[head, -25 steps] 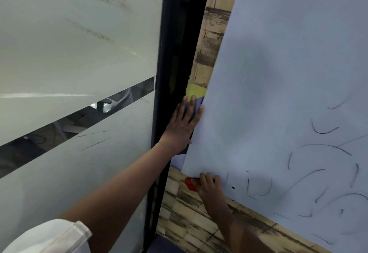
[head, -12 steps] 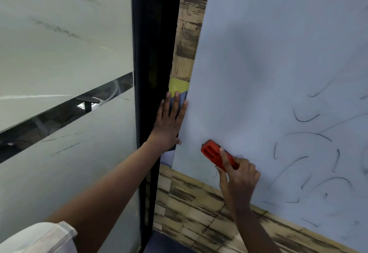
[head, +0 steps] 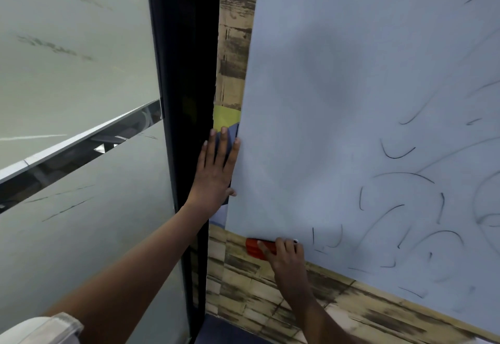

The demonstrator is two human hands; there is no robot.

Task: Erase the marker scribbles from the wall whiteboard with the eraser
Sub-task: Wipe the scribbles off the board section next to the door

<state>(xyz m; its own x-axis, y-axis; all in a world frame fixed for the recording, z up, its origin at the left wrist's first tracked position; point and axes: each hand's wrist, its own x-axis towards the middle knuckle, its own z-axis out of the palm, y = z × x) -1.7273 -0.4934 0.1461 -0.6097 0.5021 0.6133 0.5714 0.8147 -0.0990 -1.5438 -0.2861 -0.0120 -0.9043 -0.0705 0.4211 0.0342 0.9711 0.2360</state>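
A large white whiteboard (head: 338,105) fills the right of the head view. Thin black marker scribbles (head: 405,178) curve across its lower right part, and its left and upper areas are blank. My right hand (head: 286,255) grips a red eraser (head: 257,247) at the board's bottom edge, near the lower left corner, just left of some short strokes. My left hand (head: 216,170) lies flat with straight fingers against the board's left edge, over a dark blue panel.
A black door frame post (head: 186,100) stands just left of the board. Frosted glass (head: 75,73) with a clear strip fills the left. Wood-pattern wall (head: 270,289) runs below and beside the board. A yellow patch (head: 226,117) shows above my left hand.
My right hand has carried the red eraser down from the board's lower left area to its bottom edge. My left hand has stayed flat on the left edge.
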